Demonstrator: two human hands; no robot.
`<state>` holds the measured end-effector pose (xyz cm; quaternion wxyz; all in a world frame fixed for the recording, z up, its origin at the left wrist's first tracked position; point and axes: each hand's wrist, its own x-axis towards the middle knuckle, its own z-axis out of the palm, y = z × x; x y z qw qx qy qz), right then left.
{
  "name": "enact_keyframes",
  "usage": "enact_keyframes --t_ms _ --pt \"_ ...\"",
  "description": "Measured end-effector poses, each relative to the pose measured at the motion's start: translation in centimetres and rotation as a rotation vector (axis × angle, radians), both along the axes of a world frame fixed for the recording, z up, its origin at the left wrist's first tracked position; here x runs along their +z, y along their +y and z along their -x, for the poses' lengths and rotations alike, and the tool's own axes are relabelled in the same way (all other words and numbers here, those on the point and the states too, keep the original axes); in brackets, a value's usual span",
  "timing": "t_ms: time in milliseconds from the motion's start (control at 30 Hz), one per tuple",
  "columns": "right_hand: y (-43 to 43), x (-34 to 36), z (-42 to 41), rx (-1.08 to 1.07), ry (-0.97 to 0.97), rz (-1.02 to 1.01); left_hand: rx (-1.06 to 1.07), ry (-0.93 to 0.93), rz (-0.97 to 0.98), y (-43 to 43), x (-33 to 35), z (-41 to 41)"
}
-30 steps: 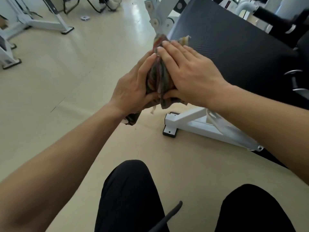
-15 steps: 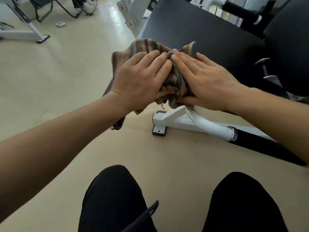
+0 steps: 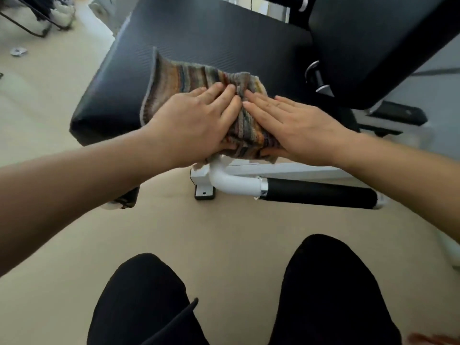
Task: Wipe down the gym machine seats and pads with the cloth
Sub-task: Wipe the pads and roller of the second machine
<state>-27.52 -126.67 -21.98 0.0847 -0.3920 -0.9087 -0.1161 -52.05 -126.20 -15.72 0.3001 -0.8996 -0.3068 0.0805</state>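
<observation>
A pale gym floor point(image 3: 224, 232) runs under the white-framed machine, whose dark textured seat point(image 3: 224, 41) fills the upper middle of the view, with the back pad point(image 3: 373, 46) rising at the upper right and a black-gripped handle point(image 3: 318, 196) jutting out below. A second ago the striped cloth point(image 3: 184, 78) was bunched upright between the palms in the air by the seat's edge; half a second ago it was being opened over that edge; now it lies spread on the near part of the seat. The left hand point(image 3: 194, 120) and right hand point(image 3: 293, 125) press flat on it side by side, fingers straight and close together, fingertips nearly meeting; the thumbs are hidden. That suggests the folding is over and wiping can begin, with most of the seat and the back pad not yet covered
</observation>
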Motion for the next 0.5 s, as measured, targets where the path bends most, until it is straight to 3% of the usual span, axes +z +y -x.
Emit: enact_keyframes --t_ms 200,333,433,500 --pt "-1.8 -4.6 -8.8 -0.135 0.081 0.002 -0.144 0.084 0.152 1.4 -2.1 -9.3" --pt "-3.3 -7.4 -13.3 -0.35 0.124 0.033 -0.176 0.065 0.245 2.1 -4.0 -16.3" --pt "-5.1 -8.7 -14.0 -0.646 0.368 0.26 -0.184 0.029 0.323 2.4 -5.1 -20.2" --pt "-6.4 -9.3 -13.1 -0.653 0.724 0.52 -0.212 0.059 0.382 2.6 -5.4 -20.5"
